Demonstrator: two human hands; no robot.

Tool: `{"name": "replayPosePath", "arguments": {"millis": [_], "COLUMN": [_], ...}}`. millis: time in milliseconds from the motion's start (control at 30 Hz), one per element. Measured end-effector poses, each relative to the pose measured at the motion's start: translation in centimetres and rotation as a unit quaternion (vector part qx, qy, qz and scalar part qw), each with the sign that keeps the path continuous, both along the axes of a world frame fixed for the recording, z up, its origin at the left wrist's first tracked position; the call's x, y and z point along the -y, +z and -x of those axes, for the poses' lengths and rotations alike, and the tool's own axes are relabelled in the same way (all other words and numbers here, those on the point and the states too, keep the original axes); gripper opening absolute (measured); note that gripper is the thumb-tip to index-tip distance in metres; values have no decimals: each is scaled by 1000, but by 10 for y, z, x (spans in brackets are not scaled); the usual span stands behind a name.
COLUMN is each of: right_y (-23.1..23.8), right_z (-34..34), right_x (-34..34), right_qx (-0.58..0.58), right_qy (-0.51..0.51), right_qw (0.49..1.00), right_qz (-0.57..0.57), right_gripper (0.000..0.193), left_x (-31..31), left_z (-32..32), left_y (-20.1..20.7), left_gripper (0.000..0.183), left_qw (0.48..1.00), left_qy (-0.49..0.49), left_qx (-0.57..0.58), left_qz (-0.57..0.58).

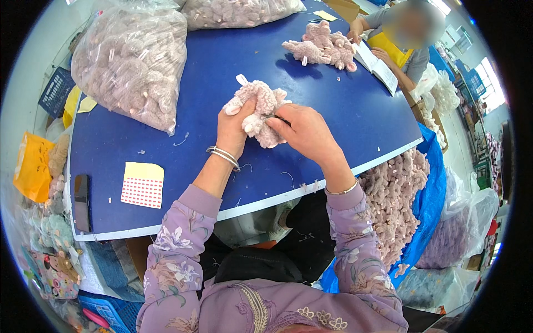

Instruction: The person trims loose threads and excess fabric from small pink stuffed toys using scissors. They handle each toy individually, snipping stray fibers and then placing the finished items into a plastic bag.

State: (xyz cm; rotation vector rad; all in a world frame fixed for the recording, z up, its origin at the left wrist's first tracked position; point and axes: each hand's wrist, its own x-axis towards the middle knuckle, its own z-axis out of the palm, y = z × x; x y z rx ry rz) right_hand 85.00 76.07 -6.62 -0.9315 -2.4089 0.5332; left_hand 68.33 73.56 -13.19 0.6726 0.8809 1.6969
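A pale pink plush toy (258, 111) with a white tag loop is held above the blue table (222, 72). My left hand (234, 125) grips its left side, thumb pressed into the fleece. On its other side, my right hand (305, 130) is closed with fingers pinched against the plush. A thin dark tool (273, 117) pokes out between those fingertips; its kind is mostly hidden by the hand.
Clear bags of plush toys (130, 66) stand at the back left. Loose plush toys (325, 47) lie near a person (400, 44) with a notebook (377, 66). A sticker sheet (142, 186) and phone (82, 203) are at left; a plush heap (391, 205) fills a blue sack at right.
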Motion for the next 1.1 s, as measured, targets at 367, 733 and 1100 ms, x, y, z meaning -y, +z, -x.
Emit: {"name": "replayPosePath", "arguments": {"millis": [367, 733, 1100], "right_y": [10, 11, 4], "right_z": [-11, -8, -6], "right_x": [-2, -2, -3], "right_qx": [-8, 14, 14], "right_qy": [-1, -5, -6], "right_qw": [999, 999, 1000], "right_qz": [46, 39, 11], "right_gripper": [29, 31, 28], "left_x": [-1, -2, -1], "left_z": [1, 1, 0], "left_y": [1, -2, 0], "left_gripper": [27, 27, 26], "left_qw": [998, 997, 998], "left_qy": [-16, -35, -43], "left_qx": [64, 62, 45], "left_qz": [-18, -27, -31]}}
